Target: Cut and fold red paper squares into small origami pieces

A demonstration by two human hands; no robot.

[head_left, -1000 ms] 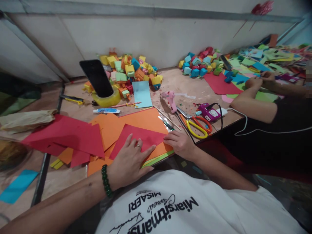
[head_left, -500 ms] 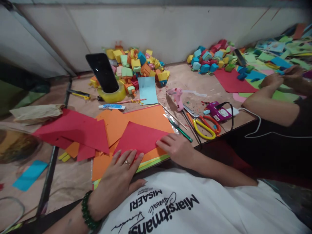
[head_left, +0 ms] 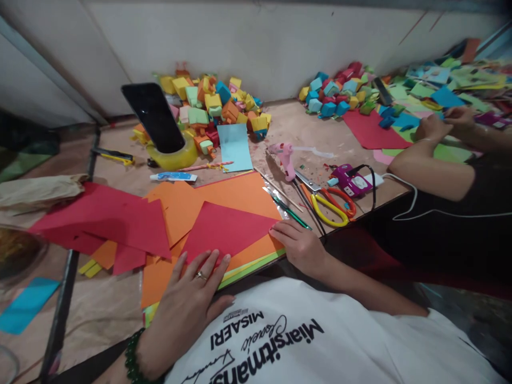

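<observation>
The left hand (head_left: 191,298) lies flat, fingers spread, on the near corner of a folded red paper triangle (head_left: 226,230) — an open grip that holds nothing, only presses down. The right hand (head_left: 299,244) rests at the triangle's right-hand tip, fingertips touching the edge, likewise closed on nothing. The triangle sits on a stack of orange sheets (head_left: 236,194) at the near edge of the surface (head_left: 288,128), between the two hands.

The step in hand looks like flattening a fold. To do it well, I judge the left palm should pin the paper against the slick orange sheet while the right fingertips press along the crease, edges matched.

Yellow-handled scissors (head_left: 330,205) and a pink glue gun (head_left: 285,156) lie just right of the stack — clear of the right hand. Another person's forearm (head_left: 424,170) works farther right.
</observation>
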